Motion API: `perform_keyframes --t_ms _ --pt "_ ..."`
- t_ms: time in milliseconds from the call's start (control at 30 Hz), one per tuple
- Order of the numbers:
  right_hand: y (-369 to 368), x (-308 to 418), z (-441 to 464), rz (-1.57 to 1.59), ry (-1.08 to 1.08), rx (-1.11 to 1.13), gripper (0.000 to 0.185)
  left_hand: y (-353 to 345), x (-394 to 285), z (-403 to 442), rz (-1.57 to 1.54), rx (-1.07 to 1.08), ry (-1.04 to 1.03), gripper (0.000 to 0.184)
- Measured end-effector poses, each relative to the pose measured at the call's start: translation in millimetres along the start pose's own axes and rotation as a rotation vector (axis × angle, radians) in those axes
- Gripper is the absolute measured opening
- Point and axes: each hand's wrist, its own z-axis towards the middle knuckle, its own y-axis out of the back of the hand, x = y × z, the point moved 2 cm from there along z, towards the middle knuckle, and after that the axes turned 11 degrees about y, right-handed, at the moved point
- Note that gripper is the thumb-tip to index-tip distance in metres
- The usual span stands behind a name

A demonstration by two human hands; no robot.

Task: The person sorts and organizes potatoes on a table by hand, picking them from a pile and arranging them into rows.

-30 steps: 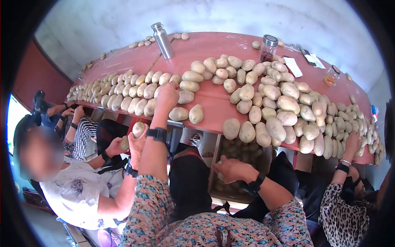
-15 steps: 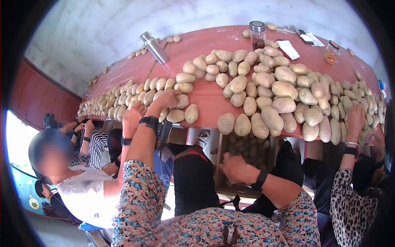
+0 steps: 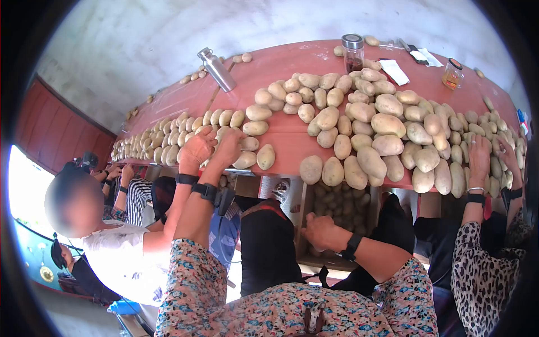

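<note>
My left hand [image 3: 227, 147] reaches to the near edge of the left-hand rows of potatoes, its fingers bent around a potato [image 3: 221, 132] that they partly hide. Just right of it, a few single potatoes [image 3: 265, 157] lie at the table edge. My right hand [image 3: 321, 232] is curled into a loose fist above an open box of potatoes [image 3: 340, 203] between my knees; no potato shows in it. Close beside my left hand, a co-worker's hand [image 3: 197, 148] works at the same rows.
A large heap of potatoes [image 3: 387, 124] covers the right of the red table [image 3: 283, 140]. Another co-worker's hands [image 3: 479, 160] touch its right part. At the back stand a steel bottle [image 3: 217, 69], a lidded glass jar [image 3: 352, 53] and a smaller jar [image 3: 452, 74].
My left hand has moved left along the rows, away from the potato it was touching. The co-worker's hand beside it has moved up and right. My right hand has stayed nearly still.
</note>
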Motion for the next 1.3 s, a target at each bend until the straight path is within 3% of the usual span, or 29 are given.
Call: perform_keyframes --t_ms 100,233,300,500,600,700,800,900,1000,1100,1200,1300 --pt "-0.4 -4.0 1.3 0.003 0.008 -0.002 0.056 -1.1 0.6 12.1 0.013 0.113 0.187 0.02" --pt "9.0 -6.8 -2.8 -0.002 -0.038 0.024 0.057 -3.7 -7.8 28.4 0.062 -0.129 0.274 0.018" --pt "8.4 -6.7 -4.8 -0.046 -0.043 -0.014 0.043 -6.9 -11.7 41.2 0.098 -0.224 0.33 0.018" --pt "10.3 -2.8 -10.2 0.007 -0.025 -0.076 0.036 -15.7 -11.8 78.8 0.253 0.186 0.432 0.032" --pt "5.0 -4.1 -8.4 0.015 -0.01 -0.092 0.036 -16.5 -9.8 81.9 0.028 0.274 0.627 0.041" --pt "14.0 -1.4 -12.1 0.02 -0.011 -0.092 0.036 -26.9 13.6 85.7 -0.116 0.334 0.521 0.044" --pt "9.5 -1.1 -10.0 0.02 -0.022 -0.124 0.035 -23.1 9.6 87.8 -0.04 0.432 0.477 0.042" --pt "4.2 -3.8 -6.3 0.037 -0.027 -0.151 0.035 -11.3 -12.2 79.5 0.226 0.277 0.297 0.04" --pt "5.9 -3.9 -6.7 0.028 -0.012 -0.104 0.034 -18.9 -1.8 76.0 0.208 0.033 0.328 0.036" --pt "5.5 -4.2 -6.9 0.026 -0.005 -0.1 0.033 -17.7 15.0 78.8 0.081 0.103 0.285 0.029" --pt "9.4 -1.3 -8.1 0.011 0.0 -0.073 0.033 -3.7 11.1 77.9 0.096 0.203 0.375 0.02" --pt "5.7 -0.9 -6.8 -0.006 -0.01 -0.084 0.034 1.5 5.7 73.8 0.047 0.141 0.435 0.011"
